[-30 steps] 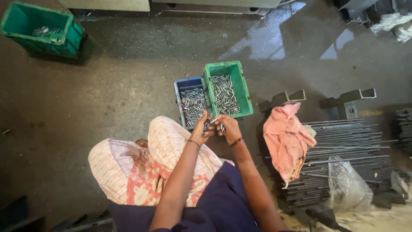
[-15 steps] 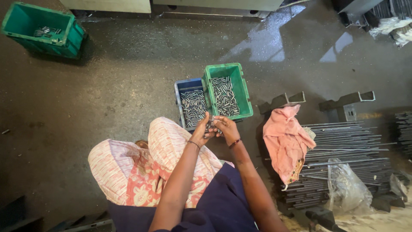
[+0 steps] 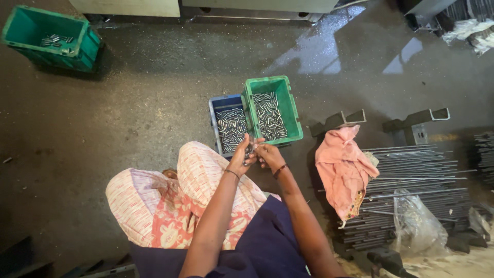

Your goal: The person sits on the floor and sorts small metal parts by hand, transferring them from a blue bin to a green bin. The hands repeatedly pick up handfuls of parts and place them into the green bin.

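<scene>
Both hands have hardly moved: left hand (image 3: pixel 241 156) and right hand (image 3: pixel 268 155) stay together, pinching small metal pins (image 3: pixel 250 149) between the fingertips, just over the blue bin (image 3: pixel 230 126). Beside it stands the green bin (image 3: pixel 270 108); a pink cloth (image 3: pixel 343 170) lies on rods (image 3: pixel 417 175).

Metal workshop, stained concrete floor (image 3: pixel 128 118), stacked steel rods (image 3: pixel 411 175), parts crates (image 3: pixel 271 109)
</scene>
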{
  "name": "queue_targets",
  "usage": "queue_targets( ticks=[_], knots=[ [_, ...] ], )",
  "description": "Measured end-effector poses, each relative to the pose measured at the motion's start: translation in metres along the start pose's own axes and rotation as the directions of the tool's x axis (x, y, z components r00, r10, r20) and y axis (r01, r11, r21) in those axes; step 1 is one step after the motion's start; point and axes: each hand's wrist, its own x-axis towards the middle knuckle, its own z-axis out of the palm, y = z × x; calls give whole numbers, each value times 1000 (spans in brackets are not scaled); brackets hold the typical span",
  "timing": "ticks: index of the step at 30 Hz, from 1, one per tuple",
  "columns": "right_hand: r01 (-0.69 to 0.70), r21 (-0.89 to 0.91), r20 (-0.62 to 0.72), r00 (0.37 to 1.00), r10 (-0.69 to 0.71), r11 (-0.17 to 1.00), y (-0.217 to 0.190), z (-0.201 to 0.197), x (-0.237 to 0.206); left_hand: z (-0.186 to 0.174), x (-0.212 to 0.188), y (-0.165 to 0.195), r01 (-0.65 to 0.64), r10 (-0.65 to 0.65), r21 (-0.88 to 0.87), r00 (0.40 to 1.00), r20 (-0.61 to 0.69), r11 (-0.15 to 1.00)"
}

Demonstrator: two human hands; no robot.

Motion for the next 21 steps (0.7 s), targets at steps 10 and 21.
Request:
queue_targets(
  ticks=[10, 21],
  knots=[
    [90, 42, 42, 995, -91, 995, 5, -1, 5, 24, -11, 13, 26, -20, 100, 998, -65, 995],
    [86, 365, 155, 976, -152, 927, -24, -3, -24, 0, -1, 3, 0, -1, -9, 997, -83, 1000]
  ],
)
